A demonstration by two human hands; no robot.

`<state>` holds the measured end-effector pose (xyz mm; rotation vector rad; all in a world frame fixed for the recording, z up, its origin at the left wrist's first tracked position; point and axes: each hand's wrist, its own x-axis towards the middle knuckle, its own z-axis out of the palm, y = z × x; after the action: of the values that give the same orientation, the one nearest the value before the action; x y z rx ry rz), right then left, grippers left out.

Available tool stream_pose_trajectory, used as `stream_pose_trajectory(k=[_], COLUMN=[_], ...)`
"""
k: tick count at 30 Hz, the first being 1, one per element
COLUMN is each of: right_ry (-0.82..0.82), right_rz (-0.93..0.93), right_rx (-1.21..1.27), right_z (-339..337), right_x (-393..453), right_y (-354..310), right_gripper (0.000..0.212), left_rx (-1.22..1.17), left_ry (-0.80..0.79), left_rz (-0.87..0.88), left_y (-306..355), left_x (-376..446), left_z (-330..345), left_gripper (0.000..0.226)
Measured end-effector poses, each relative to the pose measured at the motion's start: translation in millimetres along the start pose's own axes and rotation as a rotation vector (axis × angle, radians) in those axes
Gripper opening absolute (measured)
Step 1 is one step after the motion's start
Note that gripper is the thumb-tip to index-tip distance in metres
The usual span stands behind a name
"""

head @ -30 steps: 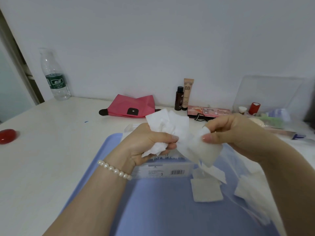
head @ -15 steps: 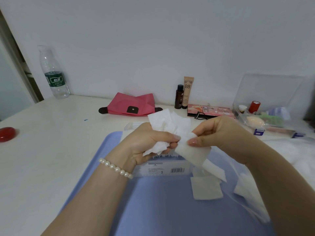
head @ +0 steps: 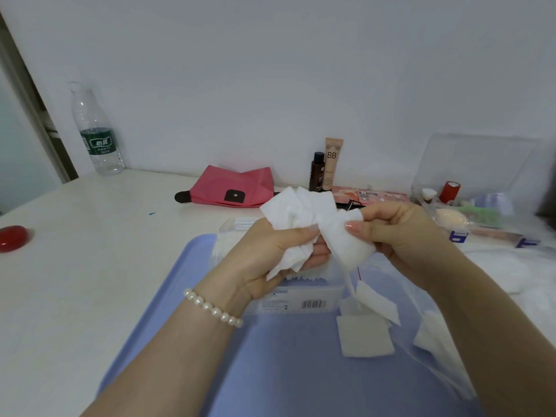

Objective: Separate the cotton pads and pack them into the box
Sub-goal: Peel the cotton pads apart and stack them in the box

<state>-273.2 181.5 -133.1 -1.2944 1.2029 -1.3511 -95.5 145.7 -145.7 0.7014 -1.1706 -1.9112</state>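
A crumpled bunch of cotton pads (head: pixel 296 215) is clenched in the left hand (head: pixel 270 251), held above the clear box (head: pixel 296 299) that stands on the blue tray (head: pixel 285 371). One pad (head: pixel 346 245) at the bunch's right edge is pinched between the thumb and fingers of the right hand (head: pixel 403 233). Compared with a second ago, the right hand is drawn in closer to the left, so that the two hands now nearly touch and the pinched pad is bent rather than stretched out sideways. The bunch in the left hand is kept at much the same height. More pads are seen stacked inside the box, behind the left hand. Loose pads (head: pixel 365 338) are left lying on the tray just right of the box, unchanged in place, with further pads (head: pixel 433 335) under the right forearm. On the table (head: pixel 90 266) a water bottle (head: pixel 96 130), a pink pouch (head: pixel 234 189), two cosmetic tubes (head: pixel 326 165) and a red object (head: pixel 13 237) are seen, none of them moved.
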Motion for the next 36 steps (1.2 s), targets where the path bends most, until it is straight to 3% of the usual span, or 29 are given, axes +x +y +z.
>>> stream_pose_trajectory(k=[4,10,14,18,23,25,28,36], right_ry=[0.053,0.104,0.050,-0.005,-0.067,-0.065,0.051,0.163], right_rz=[-0.039,-0.085,-0.027,0.044,0.063,0.001,-0.093,-0.177], right_rx=[-0.022,-0.117,-0.200,-0.192,0.283,0.299,0.121,-0.017], right_z=[2,5,1,-5,-11,-1,11,16], right_x=[1,0,1,-1,-2,-1,2,-4], right_y=[2,3,2,-4,-9,-8,2,-2], right_gripper=[0.016,0.014,0.043,0.013,0.053,0.049,0.054,0.010], left_rx=[-0.034,-0.034,-0.055,-0.087,-0.099,-0.080,-0.043,0.062], left_ry=[0.022,-0.016,-0.060,-0.047,-0.062,-0.089,-0.124,-0.224], left_rz=[0.006,-0.010,-0.016,-0.038,0.019,0.025,0.027,0.011], left_y=[1,-1,1,1,0,-1,-3,-6], left_x=[1,1,1,1,1,1,1,2], left_z=[0,-1,-2,-2,-3,-2,-3,-5], left_gripper=[0.021,0.037,0.037,0.024,0.029,0.031,0.044,0.038])
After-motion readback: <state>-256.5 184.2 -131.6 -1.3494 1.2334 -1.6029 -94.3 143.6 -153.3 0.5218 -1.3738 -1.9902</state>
